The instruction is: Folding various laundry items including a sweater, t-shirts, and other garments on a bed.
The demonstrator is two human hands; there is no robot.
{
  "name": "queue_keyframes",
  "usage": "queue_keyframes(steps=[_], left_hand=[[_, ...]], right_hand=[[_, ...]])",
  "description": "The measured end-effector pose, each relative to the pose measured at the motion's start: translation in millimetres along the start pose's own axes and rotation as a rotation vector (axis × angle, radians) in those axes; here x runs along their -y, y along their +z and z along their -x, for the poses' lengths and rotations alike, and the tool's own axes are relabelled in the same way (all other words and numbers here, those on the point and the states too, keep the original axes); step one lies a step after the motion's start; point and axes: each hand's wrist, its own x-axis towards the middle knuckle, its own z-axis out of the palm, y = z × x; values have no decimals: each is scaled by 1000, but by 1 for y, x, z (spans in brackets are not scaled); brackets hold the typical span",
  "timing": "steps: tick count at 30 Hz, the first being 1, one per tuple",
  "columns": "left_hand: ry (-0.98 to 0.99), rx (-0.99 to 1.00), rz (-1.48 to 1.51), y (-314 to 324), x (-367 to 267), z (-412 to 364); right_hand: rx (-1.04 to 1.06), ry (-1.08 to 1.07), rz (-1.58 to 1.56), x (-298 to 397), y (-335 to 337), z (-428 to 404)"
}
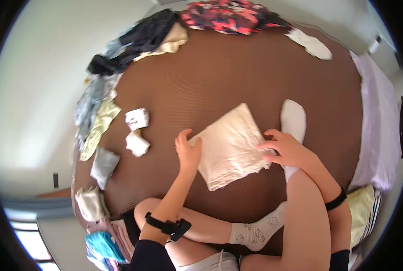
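Observation:
A cream-coloured piece of fabric [232,145], folded into a rough rectangle with a crinkled lower edge, lies flat on the brown mat surface before me. My left hand [189,150] is at its left corner, thumb over the fabric and fingers curled just outside the edge. At the right edge is my right hand [281,149], fingers spread and fingertips touching the cloth; whether they pinch it cannot be told. My legs are bent around the near side, with white socks on both feet, one sock [293,118] close beyond my right hand.
Two small folded white items [137,119] lie to the left. Loose clothes [147,34] line the far left rim, a red and black patterned garment [228,17] the far side. A white sock-like cloth [309,44], a lilac pillow [377,125] and folded clothes [105,245] lie around.

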Motion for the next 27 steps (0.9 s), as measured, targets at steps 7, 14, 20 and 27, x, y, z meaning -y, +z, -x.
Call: queue_keyframes(steps=[7, 14, 20, 27], left_hand=[[-732, 38, 464, -19, 30, 54], [-913, 514, 969, -26, 10, 85], [-793, 548, 1059, -31, -2, 75], [-431, 225, 1003, -99, -29, 81]], right_hand=[[-16, 505, -127, -8, 22, -33], [339, 651, -221, -14, 27, -49], [216, 622, -954, 28, 2, -51], [75, 437, -1159, 123, -44, -60]])
